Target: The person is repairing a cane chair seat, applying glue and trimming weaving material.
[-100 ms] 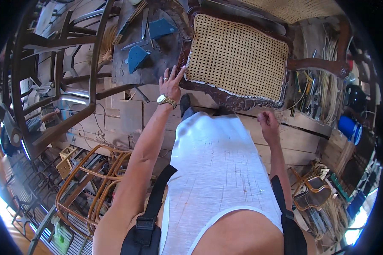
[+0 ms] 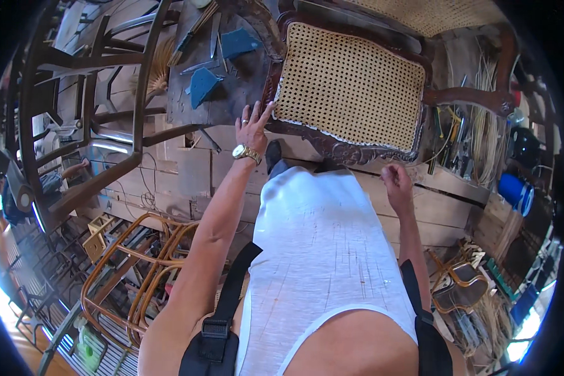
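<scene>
The left hand (image 2: 252,128) is stretched forward on a nearly straight arm, palm down and fingers spread, its fingertips resting on the dark carved wooden frame at the near left corner of the chair seat (image 2: 351,84). It grips nothing; it simply presses flat against the frame, with a gold wristwatch (image 2: 247,152) on the wrist and a ring on one finger. The seat, with its pale woven cane panel, lies ahead of the person, tilted slightly and resting against the worktable (image 2: 232,103) and the plank floor. The right hand (image 2: 396,182) hangs lower and closer to the body, just below the seat's front rail and apart from it, the arm bent at the elbow and the fingers curled loosely inward; whether it pinches a strand cannot be told. On the worktable to the left of the seat lie two blue pieces (image 2: 202,84) and some hand tools. Bent rattan chair frames (image 2: 144,263) stand at the lower left, and a blue container (image 2: 517,191) sits at the right.
</scene>
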